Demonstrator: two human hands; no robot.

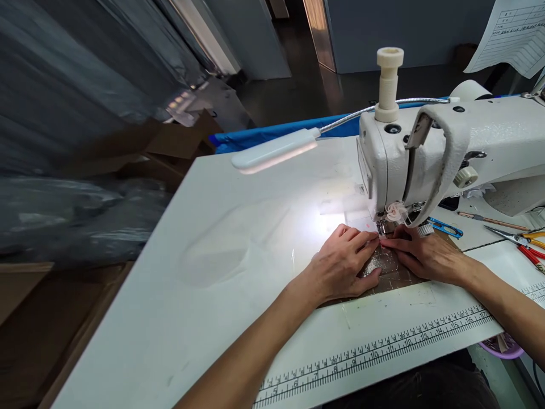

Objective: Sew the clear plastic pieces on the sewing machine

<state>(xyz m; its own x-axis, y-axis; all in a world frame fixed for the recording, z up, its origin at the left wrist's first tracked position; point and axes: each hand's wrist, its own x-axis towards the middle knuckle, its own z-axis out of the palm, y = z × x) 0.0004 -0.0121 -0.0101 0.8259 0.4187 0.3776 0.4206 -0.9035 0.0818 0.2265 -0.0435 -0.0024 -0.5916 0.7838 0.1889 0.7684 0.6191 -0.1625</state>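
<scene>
A white sewing machine (409,147) stands at the right of the white table. Under its needle area lies a piece of shiny brownish material (385,268). My left hand (344,262) rests flat on the left part of this material, fingers spread toward the presser foot (385,227). On the other side, my right hand (426,253) lies on the material with its fingers apart and its index fingertip near the foot. The two index fingertips are close together just in front of the foot. Light-coloured thread or ribbon (397,212) is bunched beside the needle.
A lamp (276,150) on a bendable arm hangs over the table. Blue snips (445,227), a thin brown-handled tool (494,220) and pliers (511,236) lie right of the machine head. A ruler strip (374,353) follows the front edge. Cardboard boxes (179,142) are at the left.
</scene>
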